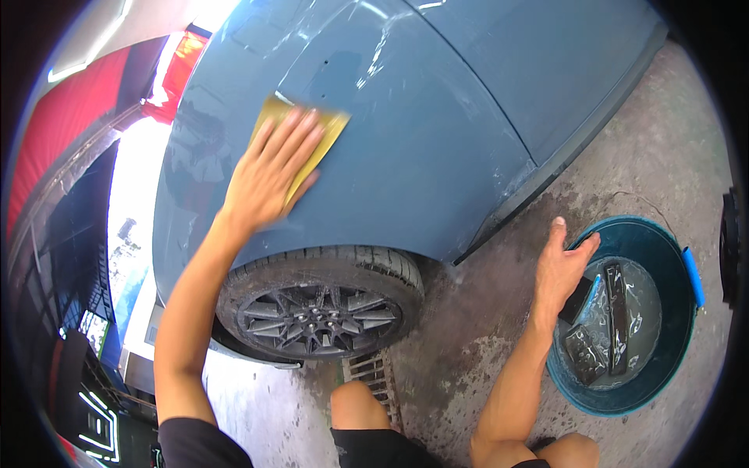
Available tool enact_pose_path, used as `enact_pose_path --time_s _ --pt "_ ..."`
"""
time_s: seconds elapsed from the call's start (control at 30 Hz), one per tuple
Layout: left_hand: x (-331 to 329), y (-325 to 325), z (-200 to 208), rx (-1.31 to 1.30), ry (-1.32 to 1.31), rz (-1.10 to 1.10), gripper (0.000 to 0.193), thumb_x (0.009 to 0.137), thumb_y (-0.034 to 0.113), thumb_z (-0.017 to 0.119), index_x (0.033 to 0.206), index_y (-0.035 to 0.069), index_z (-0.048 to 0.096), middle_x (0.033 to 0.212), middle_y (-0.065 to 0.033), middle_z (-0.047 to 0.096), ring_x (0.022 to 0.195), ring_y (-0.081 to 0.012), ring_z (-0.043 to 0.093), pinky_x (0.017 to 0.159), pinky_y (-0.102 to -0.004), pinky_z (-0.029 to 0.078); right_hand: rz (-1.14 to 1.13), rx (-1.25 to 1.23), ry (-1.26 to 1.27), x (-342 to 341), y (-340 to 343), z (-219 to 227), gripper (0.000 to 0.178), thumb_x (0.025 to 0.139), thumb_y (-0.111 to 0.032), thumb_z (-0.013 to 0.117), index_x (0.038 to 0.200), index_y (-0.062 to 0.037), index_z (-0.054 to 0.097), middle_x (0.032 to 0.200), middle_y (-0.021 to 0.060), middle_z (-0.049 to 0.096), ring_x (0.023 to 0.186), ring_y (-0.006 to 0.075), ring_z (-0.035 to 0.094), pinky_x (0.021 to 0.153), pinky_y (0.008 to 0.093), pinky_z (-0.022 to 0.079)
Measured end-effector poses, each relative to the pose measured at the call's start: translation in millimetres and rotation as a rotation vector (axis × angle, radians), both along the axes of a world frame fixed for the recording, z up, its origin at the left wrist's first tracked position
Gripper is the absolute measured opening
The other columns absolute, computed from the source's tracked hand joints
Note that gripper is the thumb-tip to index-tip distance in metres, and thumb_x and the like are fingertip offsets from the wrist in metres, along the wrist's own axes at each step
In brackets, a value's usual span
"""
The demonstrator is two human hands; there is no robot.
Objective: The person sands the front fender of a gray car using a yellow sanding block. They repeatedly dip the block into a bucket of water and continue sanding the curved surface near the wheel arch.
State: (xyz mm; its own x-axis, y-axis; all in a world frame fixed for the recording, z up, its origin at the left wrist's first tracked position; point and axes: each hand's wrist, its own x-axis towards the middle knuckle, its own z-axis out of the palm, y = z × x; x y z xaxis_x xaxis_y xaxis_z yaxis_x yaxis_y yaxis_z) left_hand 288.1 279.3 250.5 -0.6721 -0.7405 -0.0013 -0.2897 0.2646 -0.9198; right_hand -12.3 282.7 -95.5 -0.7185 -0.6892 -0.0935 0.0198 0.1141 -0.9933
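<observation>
My left hand (pixel 273 168) lies flat, fingers slightly apart, on a thin yellow sheet (pixel 338 125). It presses the sheet against the blue-grey fender of a car (pixel 406 171), above the front wheel (pixel 324 308). Blur softens the hand and sheet. Over the left rim of a dark teal bucket (pixel 677 335), my right hand (pixel 560 269) has its thumb raised and its other fingers mostly hidden. Against its palm side is a black block with a light blue edge (pixel 577 300), seemingly gripped by the curled fingers. Cloudy water in the bucket holds a long dark bar (pixel 616 320) and a dark block (pixel 585 355).
Wet streaks run over the car panel, which has a small dark hole (pixel 325 62). A metal drain grate (pixel 373 378) lies in the stained concrete floor near my knee. A blue handle grip (pixel 693 277) hangs at the bucket's right side.
</observation>
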Motion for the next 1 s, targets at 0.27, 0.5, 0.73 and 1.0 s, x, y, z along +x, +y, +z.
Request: enact_pose_path --time_s 0.27,0.5,0.73,1.0 --pt "-111.2 -111.0 22.7 -0.148 0.001 -0.282 0.065 0.112 0.044 0.052 0.165 0.007 0.044 0.173 -0.0108 0.041 0.162 -0.0289 0.033 0.134 -0.0462 0.024 0.004 0.032 0.013 16.6 -3.8 4.1 0.099 0.104 -0.046 0.067 0.159 0.0232 0.024 0.171 0.0416 0.022 0.164 0.0473 0.021 0.135 0.0463 0.019" --pt "-39.0 -39.2 13.3 -0.053 0.076 -0.105 0.067 0.112 0.039 0.053 0.168 0.005 0.037 0.174 -0.0134 0.037 0.163 -0.0330 0.030 0.135 -0.0484 0.021 -0.028 0.048 0.097 6.6 -8.5 -2.7 0.101 0.104 -0.048 0.068 0.160 0.0231 0.024 0.170 0.0425 0.023 0.163 0.0479 0.022 0.135 0.0466 0.019" --pt "-111.4 -109.8 29.6 -0.144 0.051 -0.340 0.062 0.112 0.040 0.054 0.163 0.006 0.045 0.170 -0.0109 0.044 0.160 -0.0291 0.036 0.132 -0.0460 0.029 -0.002 0.013 0.010 10.6 1.3 0.1 0.100 0.104 -0.047 0.068 0.160 0.0230 0.023 0.170 0.0428 0.022 0.163 0.0486 0.021 0.135 0.0480 0.018" --pt "-116.2 -129.0 42.1 -0.105 0.027 -0.334 0.064 0.113 0.038 0.052 0.168 0.007 0.039 0.175 -0.0118 0.037 0.164 -0.0298 0.029 0.134 -0.0482 0.023 0.004 0.033 0.016 20.1 -3.6 5.9 0.101 0.104 -0.047 0.068 0.161 0.0218 0.022 0.171 0.0422 0.020 0.164 0.0475 0.019 0.135 0.0469 0.018"
